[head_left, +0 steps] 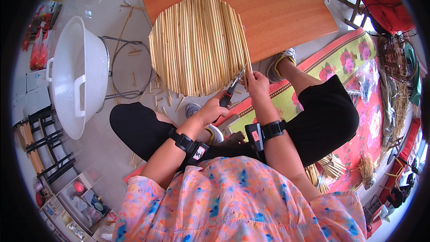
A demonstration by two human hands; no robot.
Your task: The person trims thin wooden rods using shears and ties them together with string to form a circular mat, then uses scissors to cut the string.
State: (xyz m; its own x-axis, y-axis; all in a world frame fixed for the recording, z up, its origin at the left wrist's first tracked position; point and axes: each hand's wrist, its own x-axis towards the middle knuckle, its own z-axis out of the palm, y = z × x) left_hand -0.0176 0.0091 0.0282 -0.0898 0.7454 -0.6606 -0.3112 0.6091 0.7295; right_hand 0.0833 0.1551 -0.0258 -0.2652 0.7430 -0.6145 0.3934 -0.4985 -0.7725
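Observation:
A round mat of straw-coloured stalks (195, 47), laid side by side, rests partly over the near left corner of the wooden table. My left hand (211, 110) is closed around the black-and-red handles of a pair of shears (231, 90). The metal blades point up and right, meeting the lower end of the outermost stalk on the mat's right edge. My right hand (257, 84) pinches that stalk (246, 50) near its lower end, just right of the blade tips. The fingertips are partly hidden.
An orange-brown table (286, 22) lies ahead. A large white basin (92, 76) tilts beside a metal ring stand (117, 90) at left. Cut stalk pieces (161, 101) litter the floor. A flowered mat (331, 69) with stalk bundles (332, 166) lies at right.

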